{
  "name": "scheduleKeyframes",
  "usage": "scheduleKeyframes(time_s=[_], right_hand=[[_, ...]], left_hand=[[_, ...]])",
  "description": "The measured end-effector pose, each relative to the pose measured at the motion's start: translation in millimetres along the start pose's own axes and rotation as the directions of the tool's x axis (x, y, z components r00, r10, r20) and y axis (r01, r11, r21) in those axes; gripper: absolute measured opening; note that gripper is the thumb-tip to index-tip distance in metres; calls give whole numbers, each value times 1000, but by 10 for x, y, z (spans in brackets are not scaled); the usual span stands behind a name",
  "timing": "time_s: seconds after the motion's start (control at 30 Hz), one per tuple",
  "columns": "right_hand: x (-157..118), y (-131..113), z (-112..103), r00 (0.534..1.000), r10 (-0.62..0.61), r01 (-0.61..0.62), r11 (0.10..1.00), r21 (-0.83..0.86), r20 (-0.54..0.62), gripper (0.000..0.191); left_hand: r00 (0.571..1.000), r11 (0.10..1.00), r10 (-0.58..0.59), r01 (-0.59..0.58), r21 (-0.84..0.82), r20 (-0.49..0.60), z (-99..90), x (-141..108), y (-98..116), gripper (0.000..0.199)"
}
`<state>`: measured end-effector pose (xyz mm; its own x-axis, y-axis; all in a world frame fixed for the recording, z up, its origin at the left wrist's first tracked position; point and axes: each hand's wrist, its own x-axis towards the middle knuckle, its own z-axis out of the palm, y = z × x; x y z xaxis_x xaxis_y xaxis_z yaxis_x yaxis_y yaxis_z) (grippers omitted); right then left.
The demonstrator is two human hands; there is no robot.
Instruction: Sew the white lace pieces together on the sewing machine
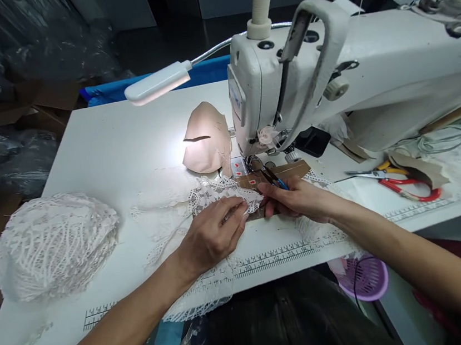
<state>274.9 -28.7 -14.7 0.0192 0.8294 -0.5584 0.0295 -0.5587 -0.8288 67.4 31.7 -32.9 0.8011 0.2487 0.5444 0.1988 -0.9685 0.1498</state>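
A strip of white patterned lace lies at the sewing machine's needle area, partly over a brown board. My left hand is on the lace, fingers curled together on its near edge. In my right hand are small thread snips with blue handles. Their two dark blades point up and left toward the presser foot and stand slightly apart. My right fingertips are close to the lace's right end. Just behind the lace rests a beige moulded cup with a dark slit.
A white sewing machine fills the right side, and a lamp hangs at the left of its head. Stacked white lace pieces sit at the left. Red-handled scissors lie right. A purple basket is below the table edge.
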Motion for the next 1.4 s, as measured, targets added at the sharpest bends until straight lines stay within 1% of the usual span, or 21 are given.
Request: scheduleKeyframes(time_s=[0.1, 0.17, 0.27, 0.37, 0.47, 0.53, 0.6, 0.67, 0.73, 0.8, 0.87, 0.97, 1.1, 1.13, 1.2, 1.27, 1.3, 1.4], right_hand=[[20, -54, 16, 1000, -11, 11, 1000, 2, 7, 36], [28, -63, 14, 999, -39, 40, 998, -39, 7, 35], [45, -17, 6, 995, -99, 97, 986, -137, -11, 30], [69, 73, -12, 993, -111, 102, 976, -195, -33, 22], [80, 148, -43, 990, -139, 132, 954, -268, -8, 26], [74, 171, -59, 985, -174, 172, 933, -316, 23, 28], [60, 176, -58, 979, -201, 201, 914, -352, 38, 29], [39, 170, -35, 973, -230, 225, 898, -379, 31, 28], [9, 159, 2, 965, -262, 245, 883, -401, 14, 26], [-32, 151, 37, 957, -289, 264, 862, -432, 8, 24], [-75, 150, 50, 951, -310, 278, 824, -494, 17, 23], [-113, 152, 11, 934, -357, 313, 772, -553, 31, 20], [-68, 101, -75, 888, -456, 414, 731, -543, 63, 26], [-41, 77, -82, 884, -462, 420, 719, -554, 71, 28], [23, 23, -72, 896, -438, 392, 707, -589, 71, 35], [85, -26, -33, 911, -411, 351, 706, -615, 49, 46], [111, -45, -8, 911, -410, 340, 703, -624, 35, 49], [147, -72, 54, 903, -430, 347, 697, -628, 21, 48]], left_hand=[[999, 998, 46, -47, 48, 25, 14, 7, 23, 17], [996, 995, 72, -76, 72, 49, 25, 8, 37, 16], [993, 989, 94, -102, 109, 77, 47, -5, 51, 16], [990, 984, 111, -122, 127, 86, 67, -30, 67, 17], [989, 984, 114, -125, 130, 91, 62, -35, 86, 16], [990, 988, 108, -118, 98, 94, 40, -15, 77, 15], [992, 994, 95, -99, 52, 77, 10, 27, 29, 23], [998, 997, 56, -57, 43, 31, -17, 82, -59, 29], [1000, 996, -28, 27, 85, 11, -34, 133, -164, 26], [991, 985, -122, 113, 133, 61, -45, 163, -246, 24], [972, 972, -182, 155, 176, 148, -56, 162, -275, 23], [952, 957, -211, 155, 247, 221, -90, 116, -205, 22], [947, 948, -211, 138, 285, 241, -177, 47, -28, 23], [949, 950, -204, 132, 283, 242, -198, 37, 4, 25], [952, 952, -209, 145, 268, 226, -224, 29, 37, 29], [945, 944, -259, 205, 257, 199, -218, 41, 26, 35], [934, 932, -304, 250, 263, 188, -204, 54, 9, 39], [876, 868, -448, 377, 324, 179, -138, 105, -60, 44]])
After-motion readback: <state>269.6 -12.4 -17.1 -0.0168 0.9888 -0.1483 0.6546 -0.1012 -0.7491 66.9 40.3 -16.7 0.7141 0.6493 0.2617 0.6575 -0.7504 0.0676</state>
